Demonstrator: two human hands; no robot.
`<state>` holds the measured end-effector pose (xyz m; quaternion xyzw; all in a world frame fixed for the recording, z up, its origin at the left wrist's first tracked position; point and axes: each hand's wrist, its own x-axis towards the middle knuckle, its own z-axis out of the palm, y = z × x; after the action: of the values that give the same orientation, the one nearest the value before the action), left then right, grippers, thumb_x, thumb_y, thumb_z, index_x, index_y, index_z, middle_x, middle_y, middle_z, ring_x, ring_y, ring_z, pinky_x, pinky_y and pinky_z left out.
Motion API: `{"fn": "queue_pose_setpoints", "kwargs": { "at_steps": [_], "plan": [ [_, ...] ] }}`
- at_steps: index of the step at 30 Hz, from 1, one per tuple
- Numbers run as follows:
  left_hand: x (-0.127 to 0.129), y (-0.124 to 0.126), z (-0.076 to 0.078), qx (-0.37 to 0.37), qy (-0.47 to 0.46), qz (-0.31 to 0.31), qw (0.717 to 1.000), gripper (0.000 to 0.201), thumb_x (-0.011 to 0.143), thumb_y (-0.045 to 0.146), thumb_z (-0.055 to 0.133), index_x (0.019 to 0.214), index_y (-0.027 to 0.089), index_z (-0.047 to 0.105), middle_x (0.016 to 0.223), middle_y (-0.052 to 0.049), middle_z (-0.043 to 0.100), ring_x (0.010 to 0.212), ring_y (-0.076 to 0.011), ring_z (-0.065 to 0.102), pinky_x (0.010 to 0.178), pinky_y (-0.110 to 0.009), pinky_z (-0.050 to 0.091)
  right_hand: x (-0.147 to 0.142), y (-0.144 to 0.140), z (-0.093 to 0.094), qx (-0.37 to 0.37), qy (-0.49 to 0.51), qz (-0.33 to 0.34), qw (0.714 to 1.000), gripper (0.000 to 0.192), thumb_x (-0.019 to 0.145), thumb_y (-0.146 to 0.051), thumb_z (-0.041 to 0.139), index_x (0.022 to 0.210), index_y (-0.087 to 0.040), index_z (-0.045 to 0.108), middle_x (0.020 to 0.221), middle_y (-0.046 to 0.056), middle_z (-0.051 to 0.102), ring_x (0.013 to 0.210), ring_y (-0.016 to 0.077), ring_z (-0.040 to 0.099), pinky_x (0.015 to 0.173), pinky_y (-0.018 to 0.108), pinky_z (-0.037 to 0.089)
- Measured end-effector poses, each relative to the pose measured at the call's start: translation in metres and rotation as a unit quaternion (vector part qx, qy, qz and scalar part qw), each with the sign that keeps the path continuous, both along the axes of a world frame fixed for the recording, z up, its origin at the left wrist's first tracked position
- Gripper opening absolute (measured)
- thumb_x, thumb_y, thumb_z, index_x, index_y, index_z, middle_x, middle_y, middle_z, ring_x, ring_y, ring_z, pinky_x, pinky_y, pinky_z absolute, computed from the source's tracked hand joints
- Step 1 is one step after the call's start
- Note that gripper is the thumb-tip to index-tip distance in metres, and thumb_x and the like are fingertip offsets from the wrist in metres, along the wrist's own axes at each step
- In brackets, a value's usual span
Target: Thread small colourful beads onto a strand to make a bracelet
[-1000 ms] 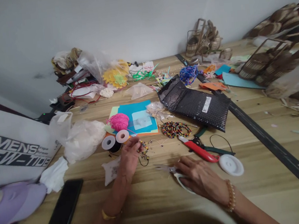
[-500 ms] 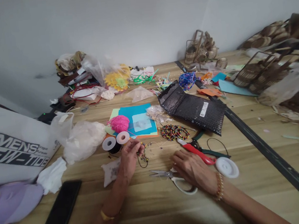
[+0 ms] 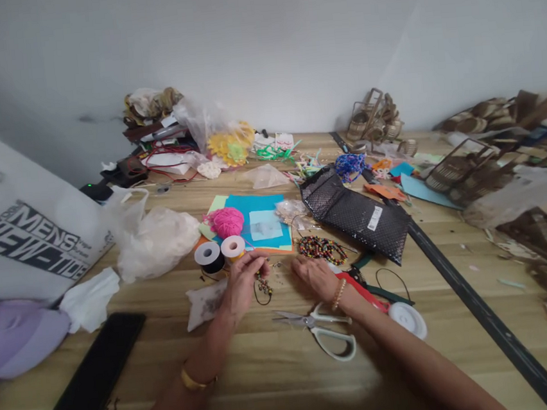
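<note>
Pinching a short beaded string point(image 3: 263, 286) over the wooden table point(image 3: 281, 385), the left hand point(image 3: 243, 284) is closed on it; the right hand point(image 3: 315, 274) lies open nearby, and should be brought in gently, beads kept taut.

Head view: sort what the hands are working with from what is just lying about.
In hand: left hand pinching a beaded string; right hand beside it; bead bracelets nearby.

Lying about: scissors, pink yarn, black mailer bag, black phone.
</note>
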<state>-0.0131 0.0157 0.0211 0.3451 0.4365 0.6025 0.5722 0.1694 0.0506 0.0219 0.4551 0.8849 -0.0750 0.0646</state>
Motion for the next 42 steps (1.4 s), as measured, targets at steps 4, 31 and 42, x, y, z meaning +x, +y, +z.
{"fn": "queue_pose_setpoints", "kwargs": {
  "at_steps": [4,31,42],
  "plan": [
    [-0.001,0.0,-0.003,-0.002,-0.011,-0.006,1.0,0.024,0.067,0.031,0.076,0.079,0.013,0.068,0.062,0.0,0.064,0.056,-0.01,0.053,0.054,-0.022,0.038,0.017,0.012,-0.006,-0.067,0.205,-0.017,0.976,0.011,0.09,-0.018,0.051,0.081,-0.016,0.058,0.082,0.006,0.065,0.071,0.015,0.059,0.063,0.024,0.041],
    [0.034,0.006,-0.022,-0.097,-0.087,-0.216,0.968,0.034,0.069,0.034,0.081,0.091,0.011,0.067,0.073,-0.007,0.068,0.065,-0.0168,0.062,0.057,-0.027,0.043,0.036,0.013,-0.024,-0.378,0.611,-0.119,0.685,0.045,0.075,-0.058,0.07,0.079,-0.016,0.056,0.056,-0.005,0.052,0.046,0.0066,0.041,0.042,0.019,0.028],
    [0.042,0.005,-0.018,-0.006,0.062,-0.179,0.982,0.028,0.076,0.039,0.073,0.07,0.014,0.06,0.064,-0.001,0.06,0.058,-0.0121,0.054,0.056,-0.025,0.039,0.034,0.003,-0.022,-0.441,0.572,-0.096,0.686,0.042,0.081,-0.056,0.066,0.084,-0.015,0.061,0.068,0.001,0.064,0.049,0.008,0.052,0.043,0.018,0.037]
  ]
}}
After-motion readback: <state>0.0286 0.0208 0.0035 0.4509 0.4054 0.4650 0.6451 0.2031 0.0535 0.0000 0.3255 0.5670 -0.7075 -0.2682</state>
